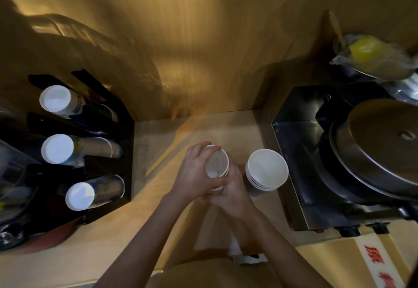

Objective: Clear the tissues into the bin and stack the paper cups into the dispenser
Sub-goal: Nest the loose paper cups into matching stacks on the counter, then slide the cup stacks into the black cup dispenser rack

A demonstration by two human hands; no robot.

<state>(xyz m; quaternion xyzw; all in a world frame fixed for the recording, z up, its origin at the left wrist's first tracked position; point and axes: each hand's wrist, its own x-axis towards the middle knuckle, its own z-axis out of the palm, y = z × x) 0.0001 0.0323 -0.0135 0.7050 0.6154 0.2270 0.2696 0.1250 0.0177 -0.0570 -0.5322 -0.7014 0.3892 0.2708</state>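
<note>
Held cups [216,166]: small nested stack, open end up, above the counter [113,238].
Left hand [196,172]: wrapped around the stack's left side.
Right hand [233,188]: gripping its lower right.
Second stack [267,170]: standing just right.
Dispenser [106,152]: far left, three rows loaded.

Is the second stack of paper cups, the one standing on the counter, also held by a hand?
No, the second stack stands free, right of both hands.
</note>
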